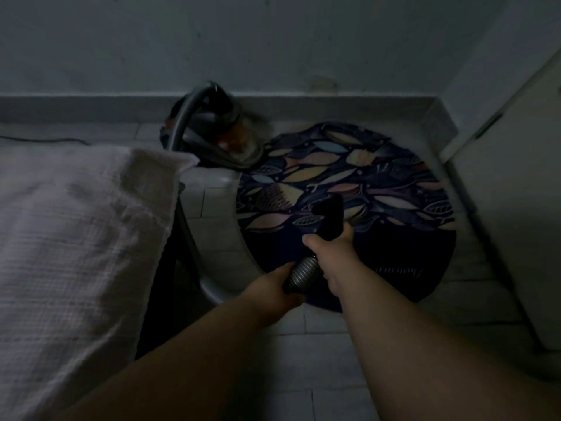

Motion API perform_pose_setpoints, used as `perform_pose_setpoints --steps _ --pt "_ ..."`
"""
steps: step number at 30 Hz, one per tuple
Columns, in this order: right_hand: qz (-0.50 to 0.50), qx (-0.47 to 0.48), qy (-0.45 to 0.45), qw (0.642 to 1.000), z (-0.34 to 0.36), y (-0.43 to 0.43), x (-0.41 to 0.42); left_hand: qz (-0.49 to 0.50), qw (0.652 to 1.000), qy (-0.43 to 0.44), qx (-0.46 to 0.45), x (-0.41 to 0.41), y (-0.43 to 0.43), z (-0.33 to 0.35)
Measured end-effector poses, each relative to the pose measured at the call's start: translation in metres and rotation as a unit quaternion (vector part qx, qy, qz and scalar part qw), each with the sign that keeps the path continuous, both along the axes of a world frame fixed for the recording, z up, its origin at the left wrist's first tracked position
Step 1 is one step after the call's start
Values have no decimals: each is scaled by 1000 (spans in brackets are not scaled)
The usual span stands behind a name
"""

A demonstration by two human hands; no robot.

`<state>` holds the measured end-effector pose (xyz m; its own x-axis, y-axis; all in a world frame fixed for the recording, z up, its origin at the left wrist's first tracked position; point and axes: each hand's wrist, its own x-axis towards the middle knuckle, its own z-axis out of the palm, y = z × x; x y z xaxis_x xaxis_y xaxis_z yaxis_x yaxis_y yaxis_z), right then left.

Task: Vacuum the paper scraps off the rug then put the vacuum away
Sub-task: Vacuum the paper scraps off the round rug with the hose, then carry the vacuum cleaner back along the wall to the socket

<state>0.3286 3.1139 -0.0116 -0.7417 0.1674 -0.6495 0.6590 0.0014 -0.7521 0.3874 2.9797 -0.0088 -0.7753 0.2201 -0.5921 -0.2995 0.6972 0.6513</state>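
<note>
Right hand [331,252] fingers wrap black nozzle [329,214]; left hand [273,289] fingers clasp ribbed hose [303,269]. Rug [379,180] ahead of fingers: sweep nozzle low, overlapping passes.

1 view: head-worn wide-angle camera, looking forward and down. Faces grey wall [273,41]; pale tiled floor [318,375] near below; round dark leaf-patterned rug [379,183] centre-right; white woven bed cover [76,238] close at left.

Rug [379,177] lies open between bed [76,238] and cabinet [516,223].
</note>
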Motion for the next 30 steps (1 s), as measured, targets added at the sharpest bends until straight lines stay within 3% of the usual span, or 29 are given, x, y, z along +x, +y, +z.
perform_pose_setpoints --steps 4,11,17,24,30 --pt "16 -2 52 999 89 4 -29 36 997 36 56 -25 5 81" --pt "68 38 152 985 243 -24 -56 17 994 79 78 -59 -27 220" --pt "132 62 217 965 359 -81 -73 63 978 90 176 -86 -86 315" --pt "159 61 296 940 442 -147 -108 93 953 99 270 -119 -150 384" --pt "229 90 308 919 455 -164 -150 161 918 29 362 -161 -176 400"
